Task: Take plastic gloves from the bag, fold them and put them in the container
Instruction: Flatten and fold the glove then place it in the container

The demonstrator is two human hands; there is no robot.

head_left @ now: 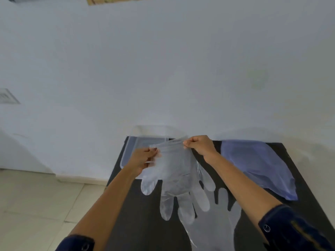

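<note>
A clear plastic glove [176, 175] hangs by its cuff above the black table [145, 223], fingers pointing down toward me. My left hand [145, 158] pinches the cuff's left corner and my right hand [198, 145] pinches its right corner, stretching the cuff flat between them. A second clear glove [215, 223] lies flat on the table beneath it, partly hidden. The clear plastic container [129, 151] sits at the table's far left corner, behind my left hand. The blue plastic bag [261, 165] lies on the table's right side.
A white wall rises directly behind the table. Pale floor tiles [36, 205] lie to the left, below the table's left edge. Dark sleeves cover both forearms near the bottom of the view.
</note>
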